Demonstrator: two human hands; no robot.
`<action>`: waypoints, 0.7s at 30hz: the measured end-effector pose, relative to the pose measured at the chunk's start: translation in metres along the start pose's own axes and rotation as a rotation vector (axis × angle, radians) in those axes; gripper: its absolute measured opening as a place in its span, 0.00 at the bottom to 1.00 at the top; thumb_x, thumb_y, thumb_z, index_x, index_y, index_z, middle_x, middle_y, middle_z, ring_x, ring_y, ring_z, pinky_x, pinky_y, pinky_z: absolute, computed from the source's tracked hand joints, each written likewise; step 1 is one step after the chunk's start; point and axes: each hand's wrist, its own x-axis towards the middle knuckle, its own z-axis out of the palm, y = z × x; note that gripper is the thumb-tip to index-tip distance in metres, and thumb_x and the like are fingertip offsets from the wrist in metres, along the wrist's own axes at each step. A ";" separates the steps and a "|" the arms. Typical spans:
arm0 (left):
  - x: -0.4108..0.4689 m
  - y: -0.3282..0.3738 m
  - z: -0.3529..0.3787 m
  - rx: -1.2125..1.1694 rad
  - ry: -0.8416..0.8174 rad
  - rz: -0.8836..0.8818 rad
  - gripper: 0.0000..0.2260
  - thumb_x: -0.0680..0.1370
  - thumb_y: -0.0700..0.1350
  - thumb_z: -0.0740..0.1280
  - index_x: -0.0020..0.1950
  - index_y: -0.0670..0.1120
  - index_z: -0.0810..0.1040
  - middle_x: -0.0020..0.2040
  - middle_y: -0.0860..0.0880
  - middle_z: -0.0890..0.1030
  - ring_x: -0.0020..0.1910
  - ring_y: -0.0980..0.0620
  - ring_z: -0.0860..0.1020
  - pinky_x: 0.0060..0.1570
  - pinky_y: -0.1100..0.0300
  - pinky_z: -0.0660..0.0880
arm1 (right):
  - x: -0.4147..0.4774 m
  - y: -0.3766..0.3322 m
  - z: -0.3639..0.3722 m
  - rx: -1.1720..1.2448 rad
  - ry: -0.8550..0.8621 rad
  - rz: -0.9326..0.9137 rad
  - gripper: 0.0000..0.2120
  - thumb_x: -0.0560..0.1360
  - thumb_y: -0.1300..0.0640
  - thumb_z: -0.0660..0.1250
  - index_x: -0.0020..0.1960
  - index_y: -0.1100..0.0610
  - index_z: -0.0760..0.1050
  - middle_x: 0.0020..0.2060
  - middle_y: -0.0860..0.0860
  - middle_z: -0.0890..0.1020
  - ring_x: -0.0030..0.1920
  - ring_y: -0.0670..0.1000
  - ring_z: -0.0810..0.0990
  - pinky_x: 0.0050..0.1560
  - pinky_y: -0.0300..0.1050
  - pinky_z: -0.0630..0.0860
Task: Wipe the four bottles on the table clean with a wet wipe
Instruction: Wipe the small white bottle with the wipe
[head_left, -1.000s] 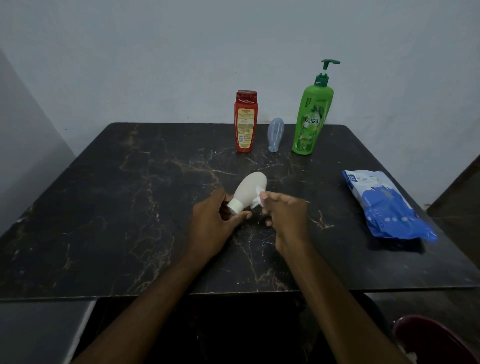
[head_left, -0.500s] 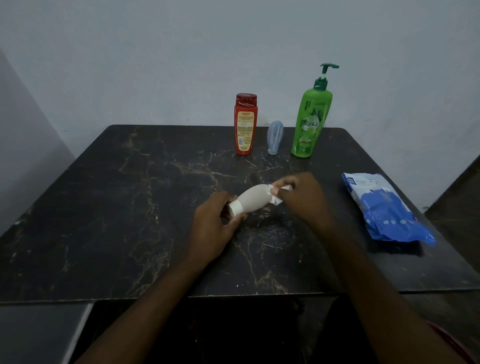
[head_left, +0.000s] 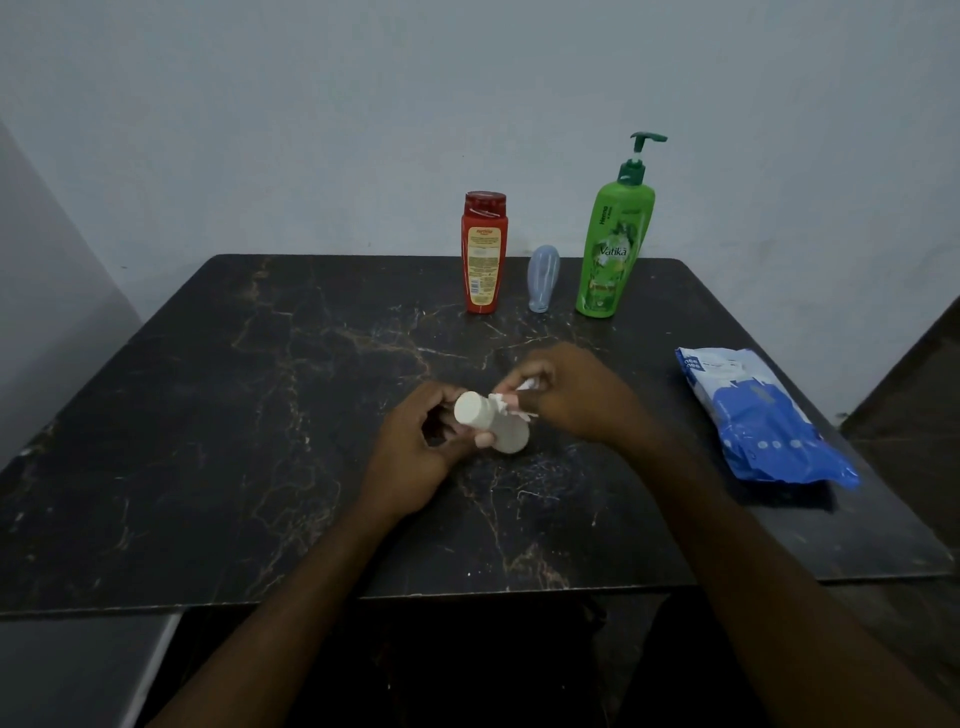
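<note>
**White bottle wiped at the neck, mid-table**

The white bottle (head_left: 501, 434) sat tilted low over the middle of the table (head_left: 208, 415), cap toward the camera. Whether its base touched the tabletop could not be told. A bunched wet wipe (head_left: 523, 386) pressed against its shoulder, just behind the cap.

To do this step well, the holding hand should probably turn the bottle while the wipe travels round the neck and down the body, so no side is missed. A firm hold near the cap matters, since damp plastic would likely slip.

The left hand (head_left: 415, 457) had its fingers curled round the bottle's cap end. The right hand (head_left: 576, 397) pinched the wipe between thumb and fingertips, wrist bent inward. Both forearms reached in from the near edge.

Along the far edge stood the other 3: a red bottle (head_left: 484, 254), a small pale blue bottle (head_left: 543, 278) and a green pump bottle (head_left: 615, 244). A blue wipes pack (head_left: 753, 415) lay well to the right.
</note>
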 end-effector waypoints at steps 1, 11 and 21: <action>0.001 0.000 -0.001 -0.016 -0.023 -0.012 0.15 0.73 0.45 0.78 0.56 0.47 0.81 0.51 0.52 0.83 0.48 0.51 0.81 0.47 0.61 0.78 | -0.005 0.007 0.002 0.065 0.018 0.011 0.05 0.73 0.54 0.74 0.49 0.49 0.86 0.44 0.42 0.85 0.42 0.39 0.80 0.42 0.33 0.73; 0.003 0.002 0.001 -0.173 -0.018 -0.074 0.11 0.82 0.42 0.66 0.64 0.43 0.80 0.55 0.50 0.86 0.54 0.55 0.84 0.49 0.64 0.78 | -0.038 -0.002 0.061 0.630 0.281 0.271 0.06 0.74 0.58 0.74 0.48 0.60 0.83 0.36 0.55 0.86 0.33 0.52 0.85 0.38 0.47 0.82; 0.001 -0.005 0.008 0.095 -0.092 0.027 0.16 0.78 0.51 0.72 0.65 0.49 0.79 0.57 0.57 0.82 0.56 0.59 0.80 0.54 0.62 0.77 | -0.052 0.000 0.075 0.693 0.333 0.389 0.05 0.73 0.57 0.74 0.43 0.59 0.83 0.35 0.55 0.86 0.35 0.53 0.86 0.41 0.49 0.83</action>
